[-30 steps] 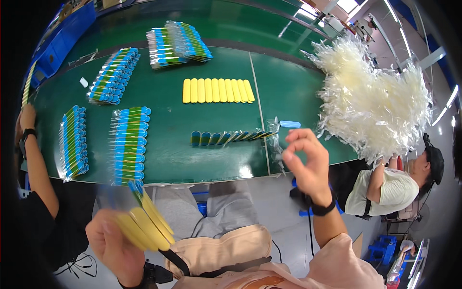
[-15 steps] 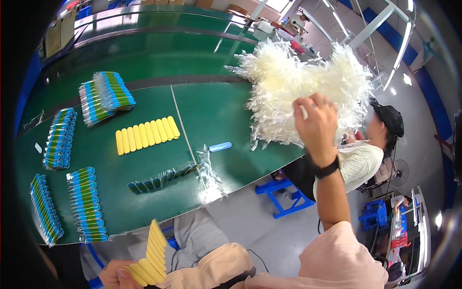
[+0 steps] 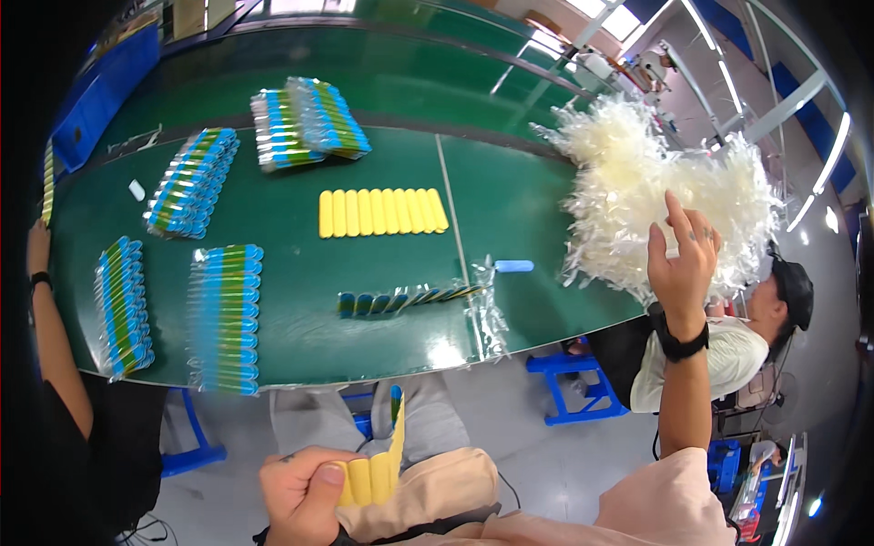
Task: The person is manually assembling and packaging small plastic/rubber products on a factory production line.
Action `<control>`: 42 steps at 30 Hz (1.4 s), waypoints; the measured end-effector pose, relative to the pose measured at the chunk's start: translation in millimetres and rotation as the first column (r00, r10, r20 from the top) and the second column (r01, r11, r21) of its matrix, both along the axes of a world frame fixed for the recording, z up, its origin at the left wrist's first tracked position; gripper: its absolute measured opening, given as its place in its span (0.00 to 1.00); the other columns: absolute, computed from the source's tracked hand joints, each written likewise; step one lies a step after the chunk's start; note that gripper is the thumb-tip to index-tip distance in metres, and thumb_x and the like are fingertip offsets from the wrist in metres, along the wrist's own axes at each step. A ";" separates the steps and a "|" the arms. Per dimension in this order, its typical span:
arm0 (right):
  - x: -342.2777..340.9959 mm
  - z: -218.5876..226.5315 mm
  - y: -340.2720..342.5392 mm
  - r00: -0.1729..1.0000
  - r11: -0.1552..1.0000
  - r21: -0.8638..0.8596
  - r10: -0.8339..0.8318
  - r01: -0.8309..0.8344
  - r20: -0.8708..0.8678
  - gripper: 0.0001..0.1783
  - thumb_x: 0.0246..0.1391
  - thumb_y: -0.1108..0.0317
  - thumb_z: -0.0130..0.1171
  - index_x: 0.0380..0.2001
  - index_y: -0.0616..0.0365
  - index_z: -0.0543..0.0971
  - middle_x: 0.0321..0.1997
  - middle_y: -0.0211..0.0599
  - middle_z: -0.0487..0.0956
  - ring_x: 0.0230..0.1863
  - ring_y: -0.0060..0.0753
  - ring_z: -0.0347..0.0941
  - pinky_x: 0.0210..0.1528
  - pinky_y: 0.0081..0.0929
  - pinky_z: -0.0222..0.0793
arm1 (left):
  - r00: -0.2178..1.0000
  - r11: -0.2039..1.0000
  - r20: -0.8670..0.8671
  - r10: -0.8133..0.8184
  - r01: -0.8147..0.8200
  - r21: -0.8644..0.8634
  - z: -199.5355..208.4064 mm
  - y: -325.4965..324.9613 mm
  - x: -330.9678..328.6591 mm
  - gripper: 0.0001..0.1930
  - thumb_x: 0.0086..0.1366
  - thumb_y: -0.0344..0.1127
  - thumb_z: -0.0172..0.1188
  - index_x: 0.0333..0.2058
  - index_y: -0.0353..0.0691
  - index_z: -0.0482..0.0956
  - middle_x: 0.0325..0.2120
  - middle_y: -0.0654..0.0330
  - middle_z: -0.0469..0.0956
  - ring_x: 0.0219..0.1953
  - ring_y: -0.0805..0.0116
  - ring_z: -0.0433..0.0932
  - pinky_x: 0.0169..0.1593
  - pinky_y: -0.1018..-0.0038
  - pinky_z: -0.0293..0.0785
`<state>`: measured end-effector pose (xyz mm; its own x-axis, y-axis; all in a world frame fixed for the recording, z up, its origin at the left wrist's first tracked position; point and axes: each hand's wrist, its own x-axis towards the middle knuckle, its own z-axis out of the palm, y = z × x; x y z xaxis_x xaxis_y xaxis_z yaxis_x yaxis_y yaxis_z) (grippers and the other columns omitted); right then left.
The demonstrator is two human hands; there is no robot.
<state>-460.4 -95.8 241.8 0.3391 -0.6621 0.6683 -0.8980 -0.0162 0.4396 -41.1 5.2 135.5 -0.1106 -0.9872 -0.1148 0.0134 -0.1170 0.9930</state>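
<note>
Low in front of me, my left hand [image 3: 300, 496] grips a fanned bunch of yellow round-ended strips [image 3: 371, 475] that look like nail files; a bit of dark blue-green shows at the far tip. My right hand [image 3: 685, 268] reaches out with its fingers apart, over the near side of a big heap of clear-white plastic sleeves [image 3: 651, 187]. Nothing shows in its fingers. On the green table [image 3: 364, 346], a neat row of yellow strips [image 3: 382, 213] lies in the middle. Nearer me stretches a row of dark blue-green strips [image 3: 410, 300], with clear plastic sleeves [image 3: 489, 318] at its right end.
Several bundles of blue-and-green wrapped strips [image 3: 228, 318] lie on the left side. A small blue piece [image 3: 514, 267] rests beside the sleeves. A co-worker's arm [image 3: 59, 364] holds yellow strips at the far left. Another person [image 3: 719, 355] sits right, beyond a blue stool [image 3: 574, 382].
The view has swung, so the table's things sit further right. My right hand's fingers have opened out from a curl. My left hand shows more fully, still gripping the yellow strips.
</note>
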 end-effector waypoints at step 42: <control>239.6 -125.0 39.7 -0.089 0.321 -0.084 0.000 -0.943 0.996 0.07 0.49 0.78 0.64 0.33 0.61 0.81 0.33 0.37 0.77 0.31 0.31 0.71 0.35 0.25 0.66 | 0.975 0.969 0.103 0.198 -0.179 -0.170 -22.1 -3.4 -24.2 0.06 0.59 0.28 0.67 0.34 0.34 0.81 0.20 0.59 0.82 0.20 0.76 0.79 0.24 0.81 0.70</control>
<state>-220.8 -56.1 116.8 0.3811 -0.8454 0.3743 -0.0454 -0.4214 -0.9057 -65.3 1.8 113.4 0.0843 -0.9955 0.0440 -0.0990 0.0356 0.9945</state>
